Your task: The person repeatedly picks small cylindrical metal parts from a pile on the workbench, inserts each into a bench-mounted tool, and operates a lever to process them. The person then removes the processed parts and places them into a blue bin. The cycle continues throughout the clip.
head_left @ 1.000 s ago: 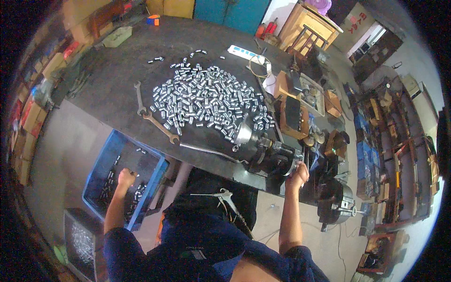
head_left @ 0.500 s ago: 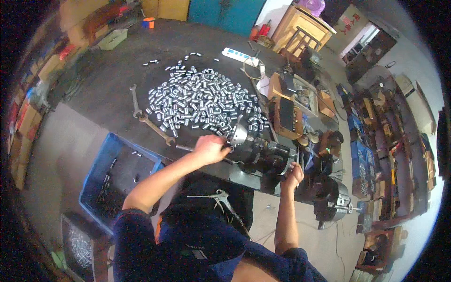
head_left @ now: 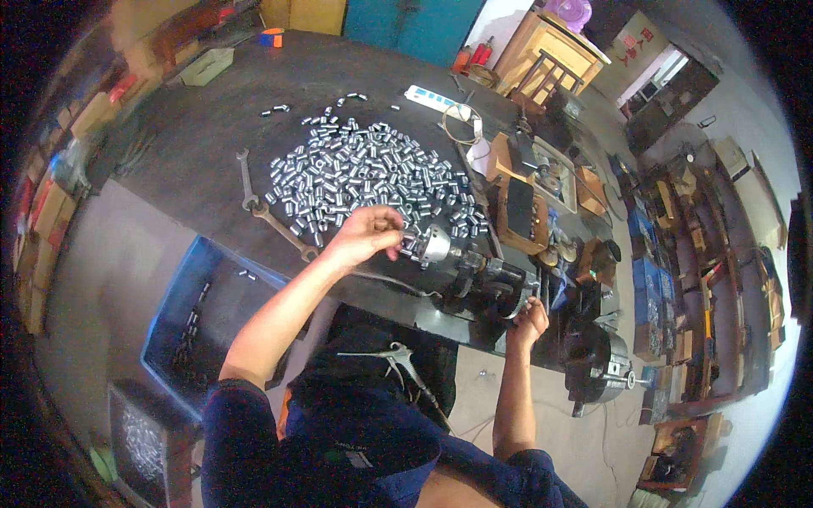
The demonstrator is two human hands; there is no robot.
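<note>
My left hand (head_left: 368, 235) is at the open face of a silver chuck (head_left: 435, 245) on a small dark bench machine (head_left: 491, 275). Its thumb and fingers are closed beside the jaws; whatever they pinch is too small to make out. At the machine's right end my right hand (head_left: 529, 322) is closed around a handle, mostly hidden by the fingers, next to a wheel (head_left: 512, 300). Behind the chuck a large pile of short shiny metal cylinders (head_left: 364, 173) lies on the dark table (head_left: 195, 144). Below my left wrist a thin metal rod (head_left: 394, 282) runs toward the machine.
Two wrenches (head_left: 284, 233) lie left of the pile. A blue bin (head_left: 174, 313) with several cylinders stands at the near left. An air gun (head_left: 398, 360) lies in front of me. Beyond the machine are a wooden box (head_left: 521, 216) and a white power strip (head_left: 436, 102).
My left hand has moved up from beneath the chuck to its front face, and its fingers now show beside the jaws. My right hand stays at the handle, nearly unmoved.
</note>
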